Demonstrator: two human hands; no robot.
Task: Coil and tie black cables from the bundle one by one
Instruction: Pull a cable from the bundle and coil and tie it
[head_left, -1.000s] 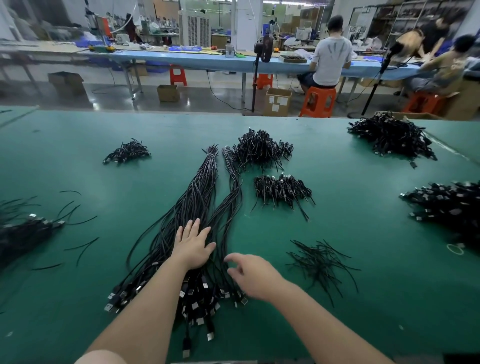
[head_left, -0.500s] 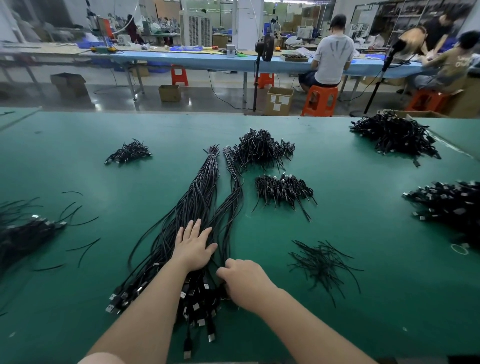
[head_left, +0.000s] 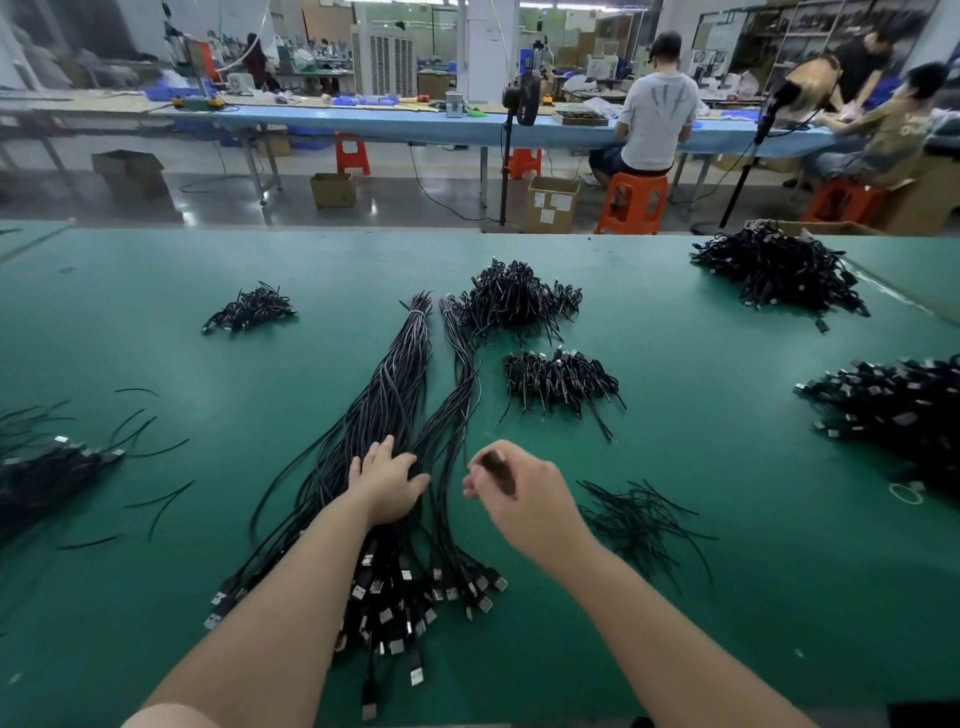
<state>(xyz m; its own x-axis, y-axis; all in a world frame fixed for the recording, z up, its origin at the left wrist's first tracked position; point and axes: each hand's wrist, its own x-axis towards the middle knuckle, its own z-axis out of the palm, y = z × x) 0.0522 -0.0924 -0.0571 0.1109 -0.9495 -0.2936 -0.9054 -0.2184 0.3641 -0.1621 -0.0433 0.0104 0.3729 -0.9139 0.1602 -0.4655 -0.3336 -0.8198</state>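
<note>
A long bundle of straight black cables (head_left: 400, 384) lies down the middle of the green table (head_left: 701, 597), with its USB plugs (head_left: 400, 613) fanned out toward me. My left hand (head_left: 387, 486) lies flat on the bundle, fingers straight and spread. Just right of the bundle, my right hand (head_left: 511, 491) is raised slightly off the table, and its curled fingers pinch the dark end of a single black cable (head_left: 491, 462). That end is blurred.
Piles of coiled, tied cables sit at the centre back (head_left: 514, 299), centre right (head_left: 558, 376), back left (head_left: 249, 312), back right (head_left: 774, 270) and right edge (head_left: 893, 405). Loose black ties (head_left: 634, 519) lie right of my right hand. More cables (head_left: 47, 473) lie at the left.
My right hand went down to the bundle beside the left hand, then lifted up and right with a cable end pinched in it. The left hand stayed on the bundle.
</note>
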